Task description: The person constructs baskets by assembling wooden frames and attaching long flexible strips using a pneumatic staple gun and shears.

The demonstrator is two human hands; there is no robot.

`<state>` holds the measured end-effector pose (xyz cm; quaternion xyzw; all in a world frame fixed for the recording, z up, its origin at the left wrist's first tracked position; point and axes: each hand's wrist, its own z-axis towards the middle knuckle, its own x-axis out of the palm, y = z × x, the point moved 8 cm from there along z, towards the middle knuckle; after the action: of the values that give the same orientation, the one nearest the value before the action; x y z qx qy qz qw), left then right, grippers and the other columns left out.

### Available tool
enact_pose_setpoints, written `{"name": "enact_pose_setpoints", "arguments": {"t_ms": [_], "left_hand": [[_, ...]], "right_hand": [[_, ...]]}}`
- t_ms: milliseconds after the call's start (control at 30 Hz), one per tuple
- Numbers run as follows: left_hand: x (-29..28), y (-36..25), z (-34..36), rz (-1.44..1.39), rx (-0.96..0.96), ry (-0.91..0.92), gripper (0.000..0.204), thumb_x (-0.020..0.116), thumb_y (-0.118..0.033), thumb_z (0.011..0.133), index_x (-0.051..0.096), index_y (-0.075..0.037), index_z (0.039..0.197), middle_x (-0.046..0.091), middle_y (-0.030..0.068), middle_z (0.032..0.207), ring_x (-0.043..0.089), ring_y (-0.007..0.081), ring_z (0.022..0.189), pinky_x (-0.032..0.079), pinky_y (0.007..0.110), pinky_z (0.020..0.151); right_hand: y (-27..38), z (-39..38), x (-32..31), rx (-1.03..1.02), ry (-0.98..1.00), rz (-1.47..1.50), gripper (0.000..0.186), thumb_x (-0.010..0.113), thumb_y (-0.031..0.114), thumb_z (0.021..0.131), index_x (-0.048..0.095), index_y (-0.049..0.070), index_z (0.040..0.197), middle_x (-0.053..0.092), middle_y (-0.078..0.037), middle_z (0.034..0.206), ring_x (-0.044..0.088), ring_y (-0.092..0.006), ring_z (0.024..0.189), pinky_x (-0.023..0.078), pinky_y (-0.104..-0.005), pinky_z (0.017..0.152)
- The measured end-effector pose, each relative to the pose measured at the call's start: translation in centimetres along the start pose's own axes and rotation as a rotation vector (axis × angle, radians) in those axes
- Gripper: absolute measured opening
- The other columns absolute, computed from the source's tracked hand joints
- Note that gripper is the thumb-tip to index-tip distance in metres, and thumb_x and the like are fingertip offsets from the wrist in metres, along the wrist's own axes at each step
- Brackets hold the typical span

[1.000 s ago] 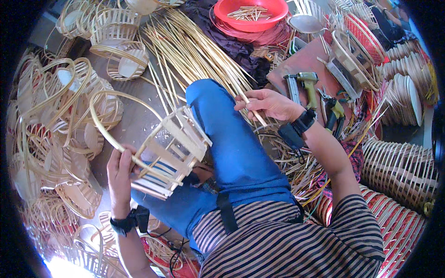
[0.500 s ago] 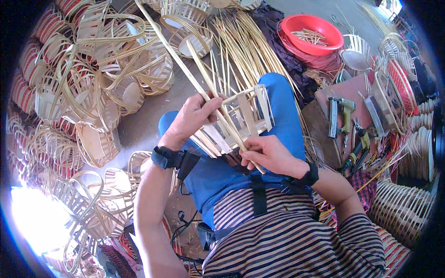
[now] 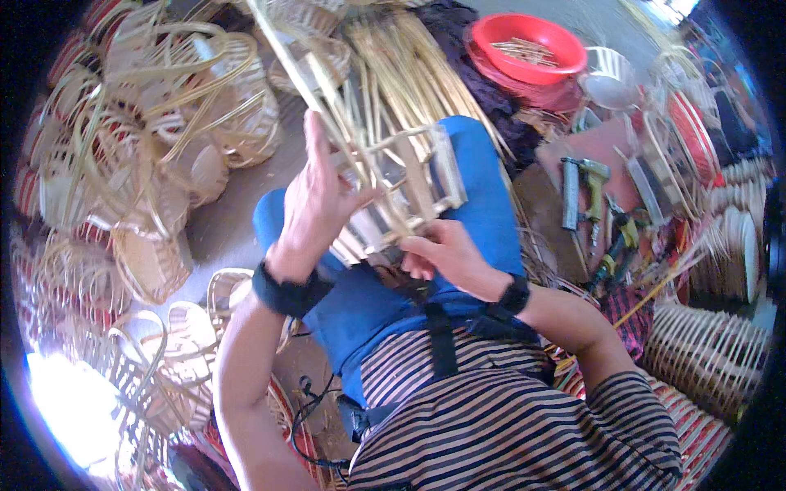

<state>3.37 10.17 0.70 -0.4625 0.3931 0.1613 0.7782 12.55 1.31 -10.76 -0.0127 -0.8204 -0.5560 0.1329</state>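
Note:
A small unfinished basket of pale bamboo slats rests across my blue-trousered thighs. From its near edge a long bamboo strip runs up and away to the left, with a shorter one beside it. My left hand is open by the basket's left side, fingers stretched upward and thumb apart, against the strips; motion blurs it. My right hand is closed at the basket's near edge, thumb and fingers pinching the lower end of the strip, which the fingers partly hide.
Piled handled baskets crowd the left. Long loose strips lie on the floor ahead, beside a red basin holding short sticks. Right of my knee are a green nail gun and pliers. Stacked slatted baskets stand farther right.
My left hand has loosened its grip on the strips and straightened its fingers. My right hand has moved up closer against the basket's near edge. The whole view has shifted slightly.

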Motion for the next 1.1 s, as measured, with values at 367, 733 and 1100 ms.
{"name": "enact_pose_setpoints", "arguments": {"t_ms": [367,733,1100], "left_hand": [[-0.3,-0.9,-2.1,0.391,0.159,-0.002,0.099,0.073,-0.028,0.038,0.024,-0.010,0.123,0.044,0.0121,0.101,0.041,0.0288,0.092,0.035,0.037,0.080],[0.4,-0.5,-1.2,0.279,0.088,0.072,0.106,0.071,-0.040,0.041,0.014,-0.012,0.125,0.036,0.0143,0.108,0.044,0.0315,0.093,0.042,0.035,0.072],[1.2,-1.2,-0.8,0.309,0.133,0.047,0.105,0.070,-0.040,0.044,0.011,-0.009,0.125,0.034,0.0162,0.108,0.048,0.0326,0.086,0.043,0.036,0.069]], "right_hand": [[1.7,-8.5,-18.2,-0.059,-0.545,-0.715,0.035,0.059,0.029,0.067,0.048,-0.003,0.077,0.054,-0.013,0.070,0.051,-0.0188,0.062,0.040,-0.0273,0.052],[-8.8,-18.4,-39.7,0.548,-1.073,-1.026,0.043,0.059,0.029,0.064,0.046,-0.004,0.089,0.052,-0.016,0.078,0.051,-0.0247,0.070,0.040,-0.0324,0.060],[-2.4,-18.6,-35.4,0.091,-1.024,-0.355,0.023,0.055,0.017,0.068,0.048,0.000,0.082,0.050,-0.008,0.063,0.048,-0.0156,0.052,0.040,-0.0259,0.047]]}}
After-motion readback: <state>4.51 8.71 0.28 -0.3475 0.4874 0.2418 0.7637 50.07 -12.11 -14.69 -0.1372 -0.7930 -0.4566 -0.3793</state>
